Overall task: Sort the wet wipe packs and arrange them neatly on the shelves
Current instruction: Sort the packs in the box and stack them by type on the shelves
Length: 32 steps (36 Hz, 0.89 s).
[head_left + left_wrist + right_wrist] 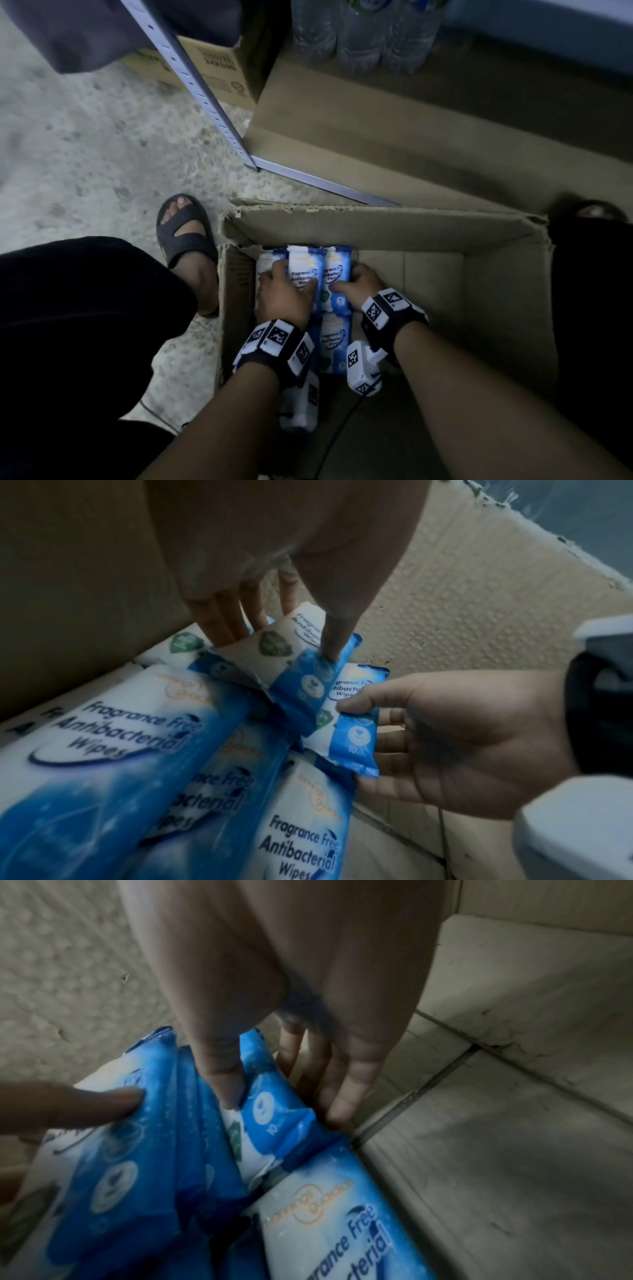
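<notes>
Several blue and white wet wipe packs (303, 274) stand in the left end of an open cardboard box (496, 291). My left hand (291, 279) pinches a small pack (291, 653), thumb on its front and fingers (226, 626) behind it. My right hand (346, 282) grips the neighbouring small pack (270, 1112), with the thumb pressed into its face and the fingers (342, 1091) down its far side. The left wrist view shows the same right hand (445, 737) holding that pack (349, 723). Larger packs (113, 739) lie under and in front of them.
The box's right half (438, 308) holds no packs. Beyond it is a metal shelf upright (191, 85), and a low shelf lined with cardboard (411, 137) carries wrapped water bottles (363, 31). Another carton (219, 72) sits at back left. My sandalled foot (185, 229) is beside the box.
</notes>
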{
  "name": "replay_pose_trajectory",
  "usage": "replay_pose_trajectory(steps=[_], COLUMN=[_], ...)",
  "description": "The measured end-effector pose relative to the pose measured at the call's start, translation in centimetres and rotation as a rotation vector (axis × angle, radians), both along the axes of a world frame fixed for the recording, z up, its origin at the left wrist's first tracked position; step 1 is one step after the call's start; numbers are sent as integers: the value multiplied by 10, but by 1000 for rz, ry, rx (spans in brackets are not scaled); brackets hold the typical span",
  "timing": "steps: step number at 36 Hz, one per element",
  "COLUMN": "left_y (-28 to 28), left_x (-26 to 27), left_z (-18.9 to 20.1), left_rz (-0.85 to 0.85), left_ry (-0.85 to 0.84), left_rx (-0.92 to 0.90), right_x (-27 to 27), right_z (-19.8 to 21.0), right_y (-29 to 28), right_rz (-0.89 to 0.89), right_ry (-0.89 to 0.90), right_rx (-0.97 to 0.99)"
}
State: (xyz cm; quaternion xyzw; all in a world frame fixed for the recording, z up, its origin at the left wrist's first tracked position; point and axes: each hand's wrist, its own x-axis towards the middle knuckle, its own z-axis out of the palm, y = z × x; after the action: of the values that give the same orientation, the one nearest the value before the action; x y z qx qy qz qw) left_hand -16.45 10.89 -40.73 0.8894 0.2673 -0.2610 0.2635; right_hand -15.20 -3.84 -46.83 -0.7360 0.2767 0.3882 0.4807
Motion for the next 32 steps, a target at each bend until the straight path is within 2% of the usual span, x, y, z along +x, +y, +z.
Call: replay_pose_trajectory(steps=[9, 11, 14, 18, 26, 32], left_y=[2, 3, 5, 6, 18, 29], left_x=[8, 9, 8, 4, -2, -3], left_z=[-4, -7, -10, -9, 3, 26], left_rz=[105, 86, 76, 165, 223, 181], left_ry=[37, 51, 51, 65, -2, -93], left_rx=[-56, -50, -60, -125, -176, -228], right_x=[-5, -7, -9, -8, -8, -13], right_z=[-5, -7, -5, 4, 27, 50], right_y=[1, 1, 0, -3, -8, -26], right_rz=[-60, -74, -103, -121, -120, -91], right_ry=[-31, -38, -45, -62, -151, -207], right_rx=[40, 38, -10, -83, -194, -225])
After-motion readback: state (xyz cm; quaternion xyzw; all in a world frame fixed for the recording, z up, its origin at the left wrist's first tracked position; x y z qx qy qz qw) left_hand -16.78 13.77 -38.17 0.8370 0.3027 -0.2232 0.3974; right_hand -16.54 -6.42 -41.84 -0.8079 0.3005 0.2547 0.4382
